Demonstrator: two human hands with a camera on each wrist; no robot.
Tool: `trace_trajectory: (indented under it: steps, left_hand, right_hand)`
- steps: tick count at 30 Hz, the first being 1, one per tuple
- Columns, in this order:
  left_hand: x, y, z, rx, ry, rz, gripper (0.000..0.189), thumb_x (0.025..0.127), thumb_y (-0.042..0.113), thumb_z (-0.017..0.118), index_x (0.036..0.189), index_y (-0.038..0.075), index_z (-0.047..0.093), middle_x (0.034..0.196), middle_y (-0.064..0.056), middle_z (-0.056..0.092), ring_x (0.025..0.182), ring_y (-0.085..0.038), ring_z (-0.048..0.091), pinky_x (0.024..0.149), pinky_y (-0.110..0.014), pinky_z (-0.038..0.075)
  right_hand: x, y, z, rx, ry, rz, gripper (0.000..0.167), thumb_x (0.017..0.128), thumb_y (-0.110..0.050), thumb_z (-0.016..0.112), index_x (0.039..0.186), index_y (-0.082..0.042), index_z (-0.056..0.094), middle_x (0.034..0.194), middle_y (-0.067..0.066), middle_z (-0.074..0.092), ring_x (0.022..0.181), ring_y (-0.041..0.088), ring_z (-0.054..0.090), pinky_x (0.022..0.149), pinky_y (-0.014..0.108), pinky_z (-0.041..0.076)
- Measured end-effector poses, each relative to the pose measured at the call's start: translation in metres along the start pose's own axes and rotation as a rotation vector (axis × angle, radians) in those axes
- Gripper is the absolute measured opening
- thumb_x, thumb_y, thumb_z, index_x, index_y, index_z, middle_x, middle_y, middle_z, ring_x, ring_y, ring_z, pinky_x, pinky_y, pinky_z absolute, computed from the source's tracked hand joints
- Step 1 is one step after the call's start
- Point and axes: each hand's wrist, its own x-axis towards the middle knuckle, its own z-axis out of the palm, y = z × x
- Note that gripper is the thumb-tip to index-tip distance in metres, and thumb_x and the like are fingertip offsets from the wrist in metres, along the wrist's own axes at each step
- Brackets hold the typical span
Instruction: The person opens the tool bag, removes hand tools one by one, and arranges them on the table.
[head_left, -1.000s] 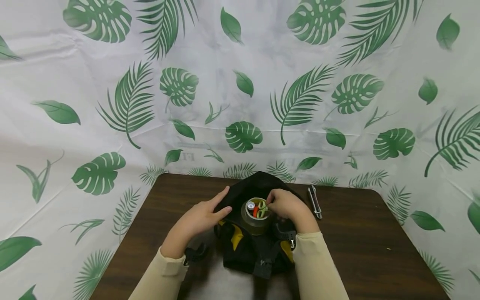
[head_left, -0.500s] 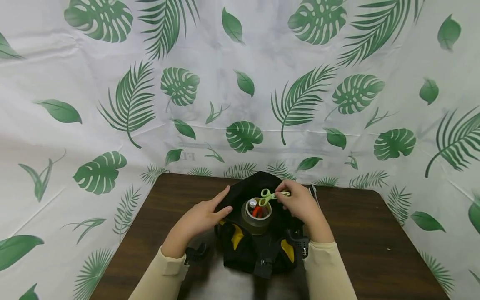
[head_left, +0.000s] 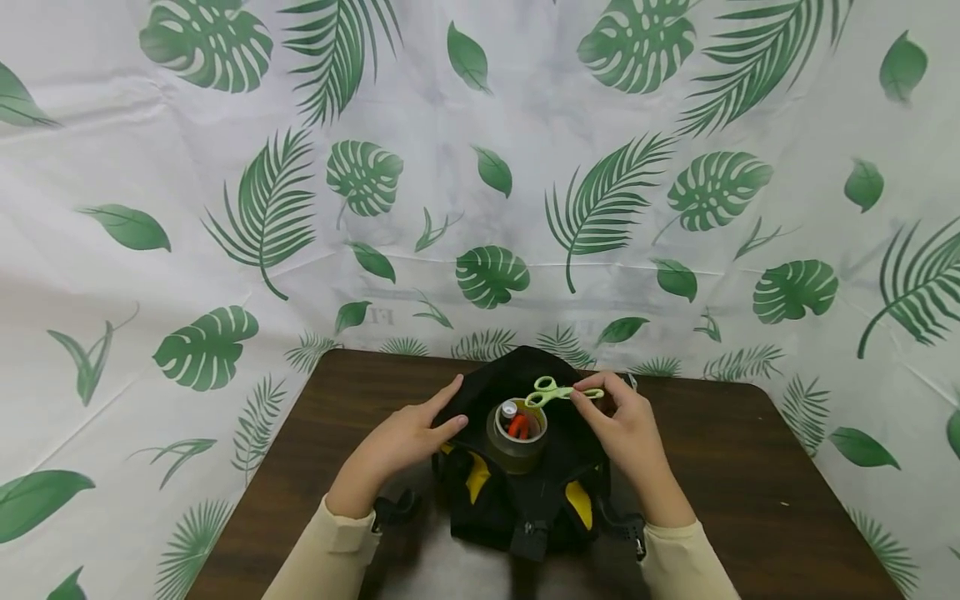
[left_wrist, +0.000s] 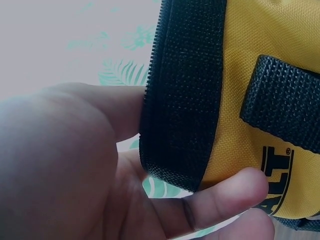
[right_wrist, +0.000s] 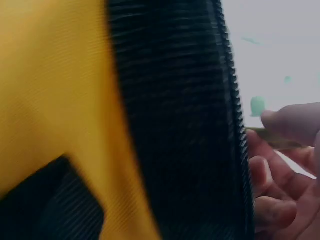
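Note:
A black and yellow tool bag [head_left: 487,533] lies with its mouth open in the head view. My left hand [head_left: 401,442] grips the bag's left edge; the left wrist view shows the zippered black band [left_wrist: 185,90] between thumb and fingers. Pale green scissors [head_left: 553,393] are pinched by my right hand [head_left: 622,425] above the bag's right side, handle loops pointing left. Below the loops, an olive round thing with a white rim, like a tape roll [head_left: 517,460], stands in the bag. A red-handled item [head_left: 519,427] and a white-capped item [head_left: 508,409] sit inside its rim.
The bag is on a dark brown wooden table [head_left: 720,467]. A metal object [head_left: 632,382] lies behind my right hand, mostly hidden. A white cloth with green leaves [head_left: 420,167] hangs behind the table.
My right hand has lifted the green scissors out of the white-rimmed roll and carried them up and right. The left hand has stayed at the bag's edge.

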Motion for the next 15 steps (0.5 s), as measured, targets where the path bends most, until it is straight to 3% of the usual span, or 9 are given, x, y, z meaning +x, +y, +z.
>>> trace_trajectory:
  steps: [7, 15]
  left_hand:
    - [0.002, -0.001, 0.001, -0.001, 0.003, -0.003, 0.076, 0.107, 0.069, 0.054, 0.172, 0.053, 0.018, 0.166, -0.010, 0.054, 0.144, -0.039, 0.062, 0.120, -0.069, 0.044]
    - [0.002, -0.001, 0.001, -0.006, 0.010, -0.009, 0.075, 0.107, 0.069, 0.054, 0.171, 0.054, 0.019, 0.164, -0.008, 0.057, 0.141, -0.036, 0.064, 0.120, -0.068, 0.045]
  right_hand:
    - [-0.017, 0.011, -0.004, -0.053, 0.186, -0.179, 0.023, 0.100, -0.009, 0.080, 0.121, -0.018, 0.077, 0.075, -0.006, 0.060, 0.059, 0.006, 0.052, 0.054, 0.019, 0.045]
    - [-0.023, 0.029, -0.017, -0.035, 0.354, -0.413, 0.032, 0.085, 0.015, 0.082, 0.113, -0.001, 0.078, 0.097, 0.009, 0.071, 0.074, 0.000, 0.060, 0.064, 0.008, 0.051]
